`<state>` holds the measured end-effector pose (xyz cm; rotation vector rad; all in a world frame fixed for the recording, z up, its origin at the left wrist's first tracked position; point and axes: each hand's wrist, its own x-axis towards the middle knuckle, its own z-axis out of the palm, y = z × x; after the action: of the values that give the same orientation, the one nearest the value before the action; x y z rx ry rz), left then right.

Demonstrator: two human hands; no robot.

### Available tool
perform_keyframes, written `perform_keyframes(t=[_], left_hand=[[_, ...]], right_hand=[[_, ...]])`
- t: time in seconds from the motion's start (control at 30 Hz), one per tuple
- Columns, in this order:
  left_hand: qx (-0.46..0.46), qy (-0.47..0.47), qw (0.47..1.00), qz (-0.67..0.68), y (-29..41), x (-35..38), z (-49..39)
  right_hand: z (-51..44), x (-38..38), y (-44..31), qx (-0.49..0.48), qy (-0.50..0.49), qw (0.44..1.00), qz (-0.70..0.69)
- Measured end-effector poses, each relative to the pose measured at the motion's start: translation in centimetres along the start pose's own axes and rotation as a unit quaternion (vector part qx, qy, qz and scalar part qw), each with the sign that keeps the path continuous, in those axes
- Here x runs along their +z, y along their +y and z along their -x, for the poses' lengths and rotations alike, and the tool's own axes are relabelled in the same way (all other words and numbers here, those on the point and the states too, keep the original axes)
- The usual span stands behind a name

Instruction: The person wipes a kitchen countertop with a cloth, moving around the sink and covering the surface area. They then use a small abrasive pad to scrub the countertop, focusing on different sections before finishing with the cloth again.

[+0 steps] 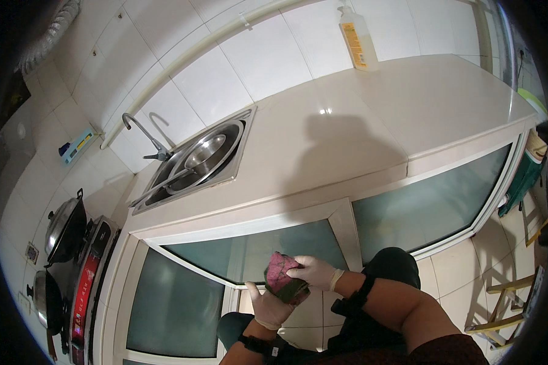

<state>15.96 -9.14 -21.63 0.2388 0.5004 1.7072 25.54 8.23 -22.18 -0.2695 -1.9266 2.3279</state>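
My left hand [271,306], in a thin pale glove, is at the lower left side of a folded pink and dark green cloth [284,273]. My right hand [314,273], gloved as well, grips the cloth's upper right side between thumb and fingers. Both hands are low, in front of the frosted glass cabinet doors [274,248] and above the tiled floor. The left thumb points up, apart from the cloth; the left fingers are partly hidden behind it.
The beige countertop [301,150] holds a steel sink [244,150] with a basin and a pan [205,153], and a pump bottle [360,41] by the wall. A gas stove [84,292] with lidded pans [66,228] stands left. A stepladder [507,310] is at the lower right.
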Motion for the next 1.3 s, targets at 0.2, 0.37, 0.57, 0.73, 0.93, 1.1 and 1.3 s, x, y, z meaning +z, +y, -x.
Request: perform_keyframes(t=[0.2, 0.37, 0.57, 0.73, 0.93, 1.1, 1.3], left_hand=[[0.062, 0.169, 0.945, -0.273, 0.7, 3.4, -0.5], [0.328, 0.153, 0.808, -0.465, 7.7, 14.3, 1.7], [0.408, 0.035, 0.484, -0.774, 15.4, 24.7, -6.4], [0.139, -0.081, 0.371, -0.915, 13.4, 24.7, -11.9], [0.175, -0.083, 0.284, -0.939, 12.0, 24.2, -12.8], [0.257, -0.112, 0.275, -0.92, 7.4, 25.3, -15.0], [0.32, -0.136, 0.291, -0.891, 6.8, 24.9, -14.9]], right_hand=[[1.6, 0.0, 0.9, -0.169, 0.11, 0.957, 0.21], [2.7, -1.8, 0.4, -0.11, 0.081, 0.985, 0.102], [2.3, -2.2, 0.2, -0.172, 0.068, 0.965, 0.185], [2.1, -2.1, 1.1, -0.17, 0.073, 0.96, 0.212], [1.2, -2.2, 1.6, -0.167, 0.047, 0.966, 0.19], [-0.2, -1.9, 2.4, -0.09, 0.004, 0.953, 0.289], [-1.2, -1.5, 5.0, -0.096, 0.006, 0.95, 0.298]])
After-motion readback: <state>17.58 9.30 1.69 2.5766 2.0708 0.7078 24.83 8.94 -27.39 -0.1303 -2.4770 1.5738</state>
